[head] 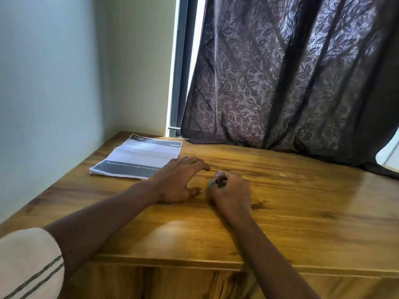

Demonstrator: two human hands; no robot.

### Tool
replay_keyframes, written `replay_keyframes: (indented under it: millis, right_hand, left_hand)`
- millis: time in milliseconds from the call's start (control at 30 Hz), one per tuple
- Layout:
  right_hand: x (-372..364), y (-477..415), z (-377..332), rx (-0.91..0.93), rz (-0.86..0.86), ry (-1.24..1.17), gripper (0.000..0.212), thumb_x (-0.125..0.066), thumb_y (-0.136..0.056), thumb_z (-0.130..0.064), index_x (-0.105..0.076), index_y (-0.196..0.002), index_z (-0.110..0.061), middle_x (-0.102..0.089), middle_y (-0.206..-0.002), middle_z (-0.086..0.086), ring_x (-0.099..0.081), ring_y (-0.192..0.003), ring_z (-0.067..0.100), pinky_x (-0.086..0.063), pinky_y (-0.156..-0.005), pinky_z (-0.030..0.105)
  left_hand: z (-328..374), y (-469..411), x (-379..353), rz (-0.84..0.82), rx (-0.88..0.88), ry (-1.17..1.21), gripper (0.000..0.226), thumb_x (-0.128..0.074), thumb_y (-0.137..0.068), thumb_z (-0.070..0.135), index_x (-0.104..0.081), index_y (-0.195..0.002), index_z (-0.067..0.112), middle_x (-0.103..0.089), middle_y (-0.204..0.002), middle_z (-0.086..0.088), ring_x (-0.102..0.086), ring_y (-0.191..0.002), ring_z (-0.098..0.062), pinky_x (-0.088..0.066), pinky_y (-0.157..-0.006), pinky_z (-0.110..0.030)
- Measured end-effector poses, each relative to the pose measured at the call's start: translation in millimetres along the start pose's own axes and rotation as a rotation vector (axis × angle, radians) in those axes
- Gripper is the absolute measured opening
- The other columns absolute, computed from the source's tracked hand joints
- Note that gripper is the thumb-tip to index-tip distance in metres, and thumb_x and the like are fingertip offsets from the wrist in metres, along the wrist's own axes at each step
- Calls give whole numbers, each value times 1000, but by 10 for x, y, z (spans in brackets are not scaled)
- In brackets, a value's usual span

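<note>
Though only the head cam shows it, your right hand (231, 190) sits mid-table (302, 201), fingers curled round a small blue-and-dark item (217, 182), poss. a pen. Prob. light, stiff and smooth, so pinch its middle. Your left hand (179, 180) rests relaxed at its 9 o'clock, holding nothing. Printed sheets (138, 158) lie at 10 o'clock.
</note>
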State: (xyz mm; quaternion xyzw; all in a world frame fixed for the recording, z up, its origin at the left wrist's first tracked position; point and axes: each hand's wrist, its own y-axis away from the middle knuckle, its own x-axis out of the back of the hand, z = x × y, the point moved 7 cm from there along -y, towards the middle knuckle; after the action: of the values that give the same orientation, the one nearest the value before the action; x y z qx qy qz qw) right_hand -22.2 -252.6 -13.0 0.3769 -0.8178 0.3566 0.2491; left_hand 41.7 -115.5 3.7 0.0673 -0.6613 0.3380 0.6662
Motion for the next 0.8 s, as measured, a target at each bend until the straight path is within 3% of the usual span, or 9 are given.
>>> replay_keyframes:
  millis: [133, 233, 333, 467, 567, 700, 800]
  right_hand:
    - [69, -7, 55, -16, 31, -195, 5, -75, -83, -30, -71, -86, -28, -70, -81, -13, -65, -78, 4, -56, -70, 24]
    - [54, -64, 119, -46, 28, -298, 12, -79, -83, -28, -69, -78, -31, -70, -77, -14, -65, -75, 1, -55, -67, 21]
    - [20, -128, 134, -6, 67, -438, 11, -79, -83, -17, -76, -87, -26, -76, -83, -11, -70, -80, 3, -59, -77, 29]
    - [10, -258, -105, 266, 170, -467, 24, -72, -89, -7, -74, -111, -17, -75, -102, -9, -70, -95, 5, -56, -84, 21]
    - [-87, -407, -315, 453, 195, -357, 23, -71, -90, -11, -72, -112, -18, -72, -103, -8, -68, -94, 8, -55, -78, 21]
    - [-252, -562, -353, 437, 148, -365, 14, -73, -90, -16, -72, -104, -21, -71, -94, -11, -68, -90, 10, -59, -74, 29]
    - [-273, -582, -286, 388, 127, -426, 10, -73, -89, -20, -71, -96, -27, -72, -88, -11, -70, -86, 13, -60, -75, 38]
  left_hand:
    - [35, -188, -84, 70, -95, 89, 56, -69, -90, 39, -51, -142, 32, -53, -147, 7, -44, -135, -11, -39, -109, -33]
    - [-12, -250, -131, 129, -144, 174, 38, -67, -93, 32, -64, -131, 27, -66, -129, 6, -58, -114, -9, -47, -96, -27]
    - [-112, -282, -76, 251, -140, 266, 28, -70, -93, 28, -71, -119, 21, -72, -111, 4, -63, -92, -9, -51, -80, -25]
    - [-296, -266, 35, 426, -52, 418, 18, -72, -93, 22, -70, -110, 16, -69, -97, 8, -64, -81, -8, -48, -71, -14]
    - [-455, -265, 83, 488, 21, 461, 18, -73, -93, 19, -71, -111, 16, -73, -98, 6, -67, -84, -7, -50, -76, -11]
    - [-641, -269, 88, 504, 67, 485, 32, -76, -91, 19, -70, -122, 17, -77, -110, 1, -73, -96, -13, -61, -88, -26]
    - [-650, -288, 75, 506, 71, 490, 33, -80, -87, 22, -70, -118, 18, -77, -106, 6, -73, -91, -10, -60, -83, -20]
